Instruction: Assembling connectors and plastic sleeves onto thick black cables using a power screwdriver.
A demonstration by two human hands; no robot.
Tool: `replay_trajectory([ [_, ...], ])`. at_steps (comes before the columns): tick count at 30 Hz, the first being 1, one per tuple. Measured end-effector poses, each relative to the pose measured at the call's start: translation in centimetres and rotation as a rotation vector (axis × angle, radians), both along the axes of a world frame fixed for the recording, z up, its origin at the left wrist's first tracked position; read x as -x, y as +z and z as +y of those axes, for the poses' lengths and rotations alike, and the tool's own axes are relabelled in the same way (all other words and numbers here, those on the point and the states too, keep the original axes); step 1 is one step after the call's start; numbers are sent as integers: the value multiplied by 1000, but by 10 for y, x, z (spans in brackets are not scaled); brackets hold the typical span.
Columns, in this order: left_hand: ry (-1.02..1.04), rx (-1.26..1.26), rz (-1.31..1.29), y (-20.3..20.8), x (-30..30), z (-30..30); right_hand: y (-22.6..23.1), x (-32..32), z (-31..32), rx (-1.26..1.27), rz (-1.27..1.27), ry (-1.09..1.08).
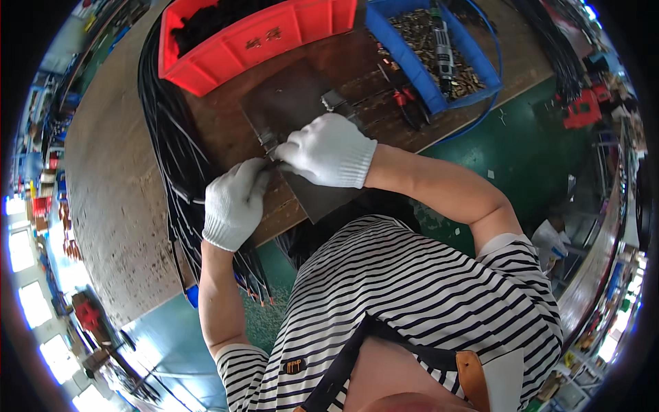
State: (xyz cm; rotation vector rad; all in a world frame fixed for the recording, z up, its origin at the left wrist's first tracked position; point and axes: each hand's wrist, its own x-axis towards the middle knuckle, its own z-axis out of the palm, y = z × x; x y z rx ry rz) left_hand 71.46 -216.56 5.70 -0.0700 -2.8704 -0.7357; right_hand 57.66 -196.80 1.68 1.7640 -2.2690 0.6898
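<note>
White knitted gloves cover both of my hands. My left hand (237, 202) is closed in a pinch at the left edge of a dark flat plate (287, 93) on the wooden bench. Beside it, my right hand (328, 151) reaches over the plate with its fingers pressed together, its fingertips almost meeting the left ones. Whatever sits between the fingertips is too small and too covered to name. A small metal fixture (268, 140) shows just beyond the fingertips, and another metal fitting (332, 101) is at the plate's right side, beyond my right hand.
A bundle of black cables (161, 113) runs down left of my left hand. At the back stand a red bin (264, 41) with black parts and a blue bin (473, 96) with small brass-coloured pieces and a pen-shaped power tool (443, 58). Red-handled pliers (405, 99) lie near the blue bin.
</note>
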Motion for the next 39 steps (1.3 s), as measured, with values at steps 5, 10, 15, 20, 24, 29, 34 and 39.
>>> replay_trajectory([
  [5, -18, 27, -3, -1, 1, 1, 13, 17, 17, -86, 308, 14],
  [10, 126, -49, 38, -3, -1, -8, 52, 143, 95, 54, 249, -423],
  [15, 138, -67, 48, -6, 7, -3, 41, 228, 155, -501, 57, -619],
  [20, 130, -26, 66, -12, 14, -7, 38, 239, 143, -735, 58, -472],
  [24, 157, -42, 66, -17, 16, -8, 31, 246, 135, -737, 32, -483],
  [29, 140, -160, 53, -12, 22, -6, 24, 248, 159, -286, 148, -464],
  [34, 158, -188, -38, -7, 16, -5, 63, 148, 115, 432, -853, -344],
  [39, 137, -200, 6, -11, 15, -9, 21, 56, 38, 569, -1731, -44],
])
